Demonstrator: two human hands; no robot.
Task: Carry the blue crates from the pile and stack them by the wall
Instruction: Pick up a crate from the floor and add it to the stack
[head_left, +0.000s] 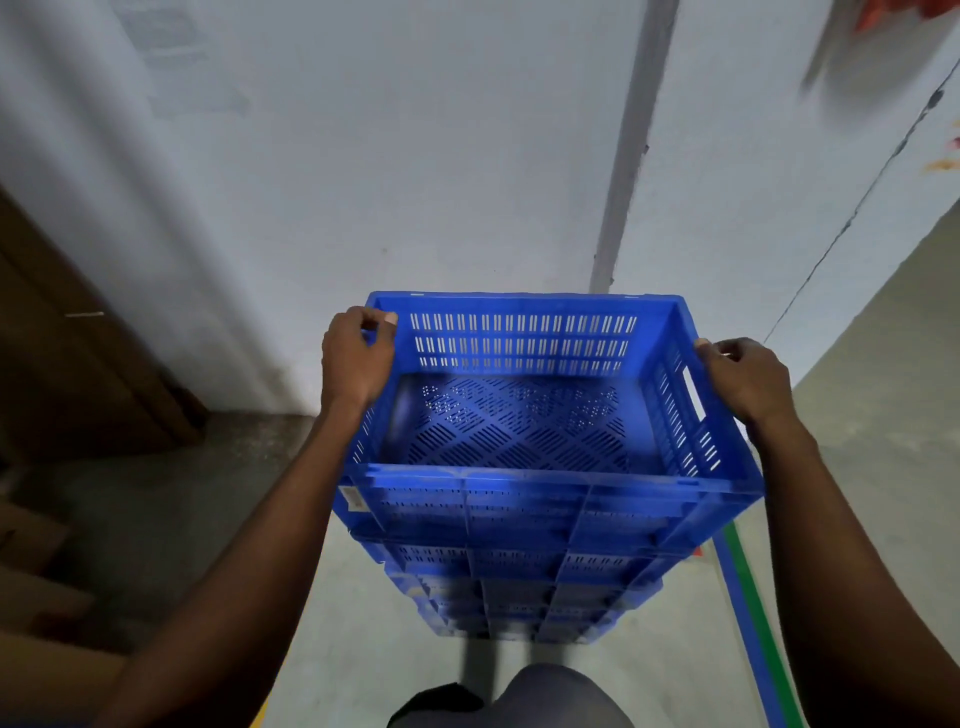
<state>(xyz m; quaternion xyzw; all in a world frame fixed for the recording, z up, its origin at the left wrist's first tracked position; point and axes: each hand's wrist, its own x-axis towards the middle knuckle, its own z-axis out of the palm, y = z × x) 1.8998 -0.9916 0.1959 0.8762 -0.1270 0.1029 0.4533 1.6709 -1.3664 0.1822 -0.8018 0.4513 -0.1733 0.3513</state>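
by the wall, left hand and right hand grip top crate.

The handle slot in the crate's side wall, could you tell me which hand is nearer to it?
Right. The right hand grips the top crate's rim just above the handle slot; the left hand grips the opposite rim.

Brown cardboard boxes, green-blue floor stripe

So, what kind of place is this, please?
Probably a warehouse or storeroom: a stack of blue crates stands by a bare wall, the concrete floor carries blue and green floor lines, and cardboard boxes sit at left.
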